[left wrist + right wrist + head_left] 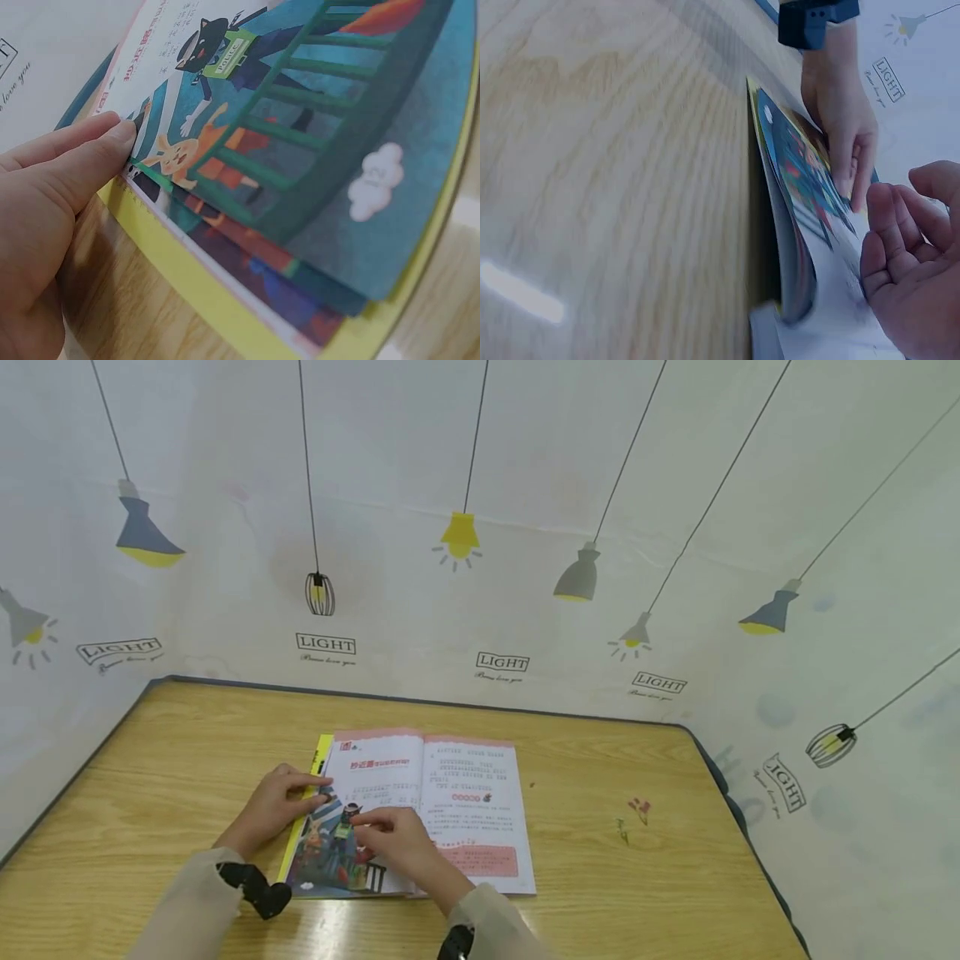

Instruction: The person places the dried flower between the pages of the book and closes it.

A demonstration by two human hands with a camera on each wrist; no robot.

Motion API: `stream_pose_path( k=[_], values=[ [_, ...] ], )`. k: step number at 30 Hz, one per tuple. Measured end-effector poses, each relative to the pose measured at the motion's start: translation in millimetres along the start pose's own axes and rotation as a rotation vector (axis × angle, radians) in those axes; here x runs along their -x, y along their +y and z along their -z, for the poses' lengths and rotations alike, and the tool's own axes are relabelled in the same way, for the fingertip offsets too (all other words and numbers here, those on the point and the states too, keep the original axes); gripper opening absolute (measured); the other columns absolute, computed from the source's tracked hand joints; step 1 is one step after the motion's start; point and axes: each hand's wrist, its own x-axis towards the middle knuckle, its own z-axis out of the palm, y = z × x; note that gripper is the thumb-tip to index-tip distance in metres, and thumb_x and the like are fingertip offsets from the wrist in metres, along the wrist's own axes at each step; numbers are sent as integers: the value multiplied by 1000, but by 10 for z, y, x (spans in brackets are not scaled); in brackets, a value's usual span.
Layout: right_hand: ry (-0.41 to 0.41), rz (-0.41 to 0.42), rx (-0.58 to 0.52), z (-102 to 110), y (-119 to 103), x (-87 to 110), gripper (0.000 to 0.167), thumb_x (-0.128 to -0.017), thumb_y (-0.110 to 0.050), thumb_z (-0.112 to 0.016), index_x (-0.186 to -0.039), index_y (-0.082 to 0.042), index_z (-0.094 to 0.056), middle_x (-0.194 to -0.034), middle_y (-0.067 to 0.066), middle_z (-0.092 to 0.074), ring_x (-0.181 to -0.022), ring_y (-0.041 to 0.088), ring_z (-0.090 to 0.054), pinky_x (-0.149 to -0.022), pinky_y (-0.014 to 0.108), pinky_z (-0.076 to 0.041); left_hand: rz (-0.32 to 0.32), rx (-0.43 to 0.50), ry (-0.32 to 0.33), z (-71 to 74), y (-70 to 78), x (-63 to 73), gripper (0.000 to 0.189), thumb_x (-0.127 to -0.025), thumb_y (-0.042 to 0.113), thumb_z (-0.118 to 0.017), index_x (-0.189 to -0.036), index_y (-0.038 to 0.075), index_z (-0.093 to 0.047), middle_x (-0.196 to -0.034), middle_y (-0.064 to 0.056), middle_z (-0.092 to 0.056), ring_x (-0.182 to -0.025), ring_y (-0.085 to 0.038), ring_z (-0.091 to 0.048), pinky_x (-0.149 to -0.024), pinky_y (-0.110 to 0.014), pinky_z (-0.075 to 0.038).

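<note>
Book [450, 810] lies spread flat on a wood-grain table [637, 902], near the middle, with its left page under the person's hands and its right page reaching beyond them. Behind the table rises a white wall [390, 468] printed with hanging lamps [460, 532] and framed words [502, 662]. Off to the right of the book, well apart from it, a small pink flower [639, 810] and a green sprig [622, 831] show on the tabletop; whether they are real or printed cannot be told. A yellow cover [161, 241] sticks out past the left page, and several page edges fan apart there.

Both forearms come in from the near side, in pale sleeves [187, 902] with dark straps [255, 889] at the wrists. The left hand [273, 806] reaches over the book's left edge, fingers fairly straight, their tips touching the page; whether any sheet is caught between them cannot be told. The right hand [397, 843] is over the lower part of the left page, palm turned inward, fingers loosely bent and thumb apart, gripping nothing. It hides part of the picture [318, 856] and the fold; whether it touches the paper is unclear.
</note>
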Motion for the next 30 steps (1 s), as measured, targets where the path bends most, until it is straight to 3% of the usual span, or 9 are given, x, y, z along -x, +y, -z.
stream_pose_path(
  k=[9, 17, 23, 30],
  values=[
    [56, -25, 116, 480, 28, 125, 22, -87, -11, -60, -104, 2, -67, -78, 7, -65, -65, 14, -60, -59, 24, -47, 21, 8, -21, 22, 30, -7, 31, -83, 24, -68, -110, 7, -68, -85, -4, -47, -76, -18, -35, -64, -32, -28],
    [126, 13, 201, 877, -106, 354, 23, -87, -4, -58, -104, 9, -64, -78, 16, -63, -71, 32, -61, -63, 36, -50, 30, 4, -19, 18, 16, -4, 30, -83, 20, -69, -110, 7, -68, -85, -5, -47, -76, -19, -36, -65, -32, -28],
    [173, 5, 236, 1233, 55, 416, 26, -88, -10, -59, -107, 8, -64, -78, 8, -62, -67, 22, -61, -63, 33, -49, 22, 4, -21, 9, -7, -4, 30, -83, 22, -69, -110, 8, -69, -86, -5, -48, -77, -19, -37, -66, -31, -29],
    [249, -11, 245, 1562, 176, 541, 28, -88, -8, -58, -109, 11, -61, -81, 14, -63, -70, 29, -60, -66, 40, -50, 30, 8, -37, 21, 17, -11, 31, -83, 23, -69, -109, 8, -69, -85, -5, -46, -77, -19, -36, -66, -31, -29]
  ],
)
